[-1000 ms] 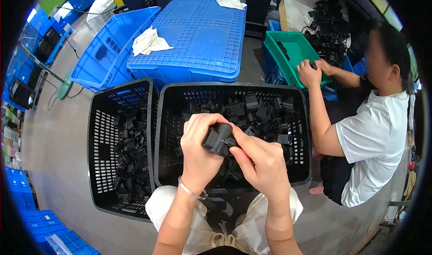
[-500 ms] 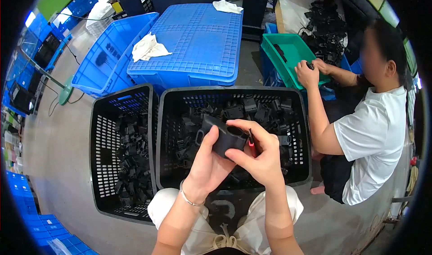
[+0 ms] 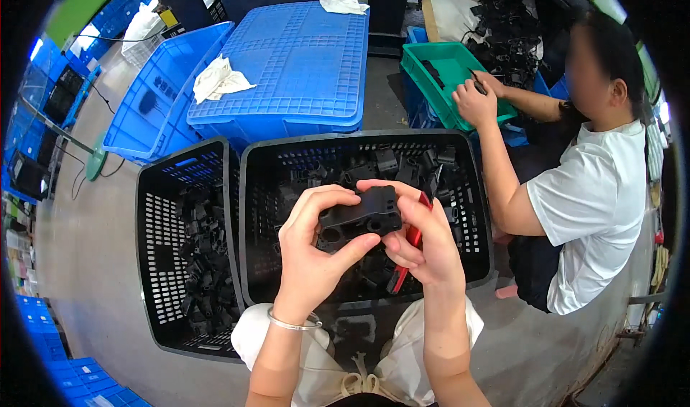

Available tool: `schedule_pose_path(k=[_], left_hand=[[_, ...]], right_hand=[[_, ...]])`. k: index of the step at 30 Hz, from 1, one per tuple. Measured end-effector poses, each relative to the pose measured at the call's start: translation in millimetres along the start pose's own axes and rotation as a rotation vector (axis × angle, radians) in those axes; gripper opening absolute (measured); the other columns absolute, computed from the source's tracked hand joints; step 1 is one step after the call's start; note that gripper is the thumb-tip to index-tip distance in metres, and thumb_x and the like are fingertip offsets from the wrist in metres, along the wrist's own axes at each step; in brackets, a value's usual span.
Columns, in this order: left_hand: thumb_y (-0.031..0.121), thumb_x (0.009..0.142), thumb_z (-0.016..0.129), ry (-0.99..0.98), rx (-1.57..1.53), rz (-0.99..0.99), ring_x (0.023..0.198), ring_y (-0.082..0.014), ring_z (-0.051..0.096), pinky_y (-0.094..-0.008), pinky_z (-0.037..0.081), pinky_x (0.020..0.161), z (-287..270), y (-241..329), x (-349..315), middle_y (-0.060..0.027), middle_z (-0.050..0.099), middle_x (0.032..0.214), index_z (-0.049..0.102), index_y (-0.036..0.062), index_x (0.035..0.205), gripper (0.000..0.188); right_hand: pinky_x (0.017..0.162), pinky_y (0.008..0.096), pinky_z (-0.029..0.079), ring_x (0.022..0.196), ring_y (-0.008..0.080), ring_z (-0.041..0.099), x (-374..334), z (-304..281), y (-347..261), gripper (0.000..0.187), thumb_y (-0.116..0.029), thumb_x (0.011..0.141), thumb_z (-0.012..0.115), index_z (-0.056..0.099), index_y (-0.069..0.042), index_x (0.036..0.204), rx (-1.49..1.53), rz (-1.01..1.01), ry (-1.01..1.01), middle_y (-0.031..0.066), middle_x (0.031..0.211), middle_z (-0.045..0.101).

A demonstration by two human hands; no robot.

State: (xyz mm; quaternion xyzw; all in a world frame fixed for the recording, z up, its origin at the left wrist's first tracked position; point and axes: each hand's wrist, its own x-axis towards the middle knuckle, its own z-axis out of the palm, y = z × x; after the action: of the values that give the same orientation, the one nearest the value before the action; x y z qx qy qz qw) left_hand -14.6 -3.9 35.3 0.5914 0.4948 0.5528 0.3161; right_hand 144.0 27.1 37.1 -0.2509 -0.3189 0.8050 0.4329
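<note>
A black moulded plastic part (image 3: 366, 211) with round holes is held up over the large black crate (image 3: 248, 213). My left hand (image 3: 309, 238) grips its left end, thumb along the lower edge and fingers over the top. My right hand (image 3: 424, 238) pinches the right end of the part. That same hand also keeps a slim red tool (image 3: 402, 267) with dark areas between its fingers, slanting down past the palm; the tool's exact kind cannot be made out. Many similar black parts (image 3: 384, 161) lie in the crate underneath.
Another black crate (image 3: 162, 263) of black parts stands at left. Beyond are a blue lidded bin (image 3: 287, 69), white cloths (image 3: 219, 80) and an open blue bin (image 3: 158, 102). At right a co-worker (image 3: 589, 199) handles a small dark piece over a green tray (image 3: 449, 62).
The black part has been turned, so its end with round holes now faces me. My left fingers have come over its top, and the red tool shows more fully below my right hand.
</note>
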Motion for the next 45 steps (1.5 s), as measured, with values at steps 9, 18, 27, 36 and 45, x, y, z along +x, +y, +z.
schedule_pose_path(k=[9, 18, 27, 36, 45], left_hand=[[0.012, 0.066, 0.078, -0.094, -0.080, -0.130, 0.090, -0.0186, 0.060, -0.0289, 0.049, 0.078, -3, 3, -3, -0.0090, 0.059, 0.100, 0.058, 0.0015, 0.101, 0.042], [0.008, 0.065, 0.071, -0.196, -0.120, -0.052, 0.103, -0.0275, 0.057, -0.0367, 0.045, 0.090, 0, -9, -10, -0.0149, 0.053, 0.117, 0.036, 0.0065, 0.120, 0.065], [0.017, 0.058, 0.082, -0.205, 0.052, 0.184, 0.108, -0.0271, 0.056, -0.0371, 0.046, 0.091, -5, 10, 0, -0.0129, 0.056, 0.117, 0.059, 0.0070, 0.111, 0.059], [0.018, 0.060, 0.084, -0.008, -0.032, -0.023, 0.095, -0.0211, 0.060, -0.0315, 0.049, 0.082, 6, -6, -7, -0.0118, 0.058, 0.109, 0.053, 0.0042, 0.112, 0.062], [0.003, 0.072, 0.075, 0.016, -0.472, -0.202, 0.102, -0.0136, 0.055, -0.0278, 0.046, 0.088, 12, -2, -9, -0.0097, 0.056, 0.116, 0.045, 0.0042, 0.123, 0.060]], right_hand=[[0.036, 0.0157, 0.023, 0.040, 0.0006, 0.040, -3, 7, -4, 0.035, -0.016, 0.091, 0.054, 0.056, 0.004, 0.120, -0.206, -0.015, 0.052, 0.0026, 0.056, 0.055], [0.049, 0.0150, 0.028, 0.055, -0.0019, 0.040, -4, 3, 7, 0.047, -0.002, 0.069, 0.073, 0.064, -0.002, 0.116, -0.585, -0.343, 0.018, -0.0073, 0.067, 0.055], [0.033, 0.0192, 0.020, 0.035, -0.0001, 0.029, -2, 10, -1, 0.025, -0.009, 0.090, 0.050, 0.059, 0.000, 0.112, -0.077, -0.176, 0.225, -0.0062, 0.056, 0.047], [0.042, 0.0174, 0.026, 0.050, -0.0011, 0.036, 5, 8, 11, 0.024, -0.016, 0.089, 0.060, 0.060, -0.001, 0.106, -0.397, -0.206, 0.200, -0.0054, 0.065, 0.050], [0.049, 0.0160, 0.031, 0.058, -0.0004, 0.041, 3, 10, 14, 0.027, -0.018, 0.079, 0.073, 0.055, -0.001, 0.090, -0.752, -0.348, 0.392, -0.0055, 0.063, 0.048]])
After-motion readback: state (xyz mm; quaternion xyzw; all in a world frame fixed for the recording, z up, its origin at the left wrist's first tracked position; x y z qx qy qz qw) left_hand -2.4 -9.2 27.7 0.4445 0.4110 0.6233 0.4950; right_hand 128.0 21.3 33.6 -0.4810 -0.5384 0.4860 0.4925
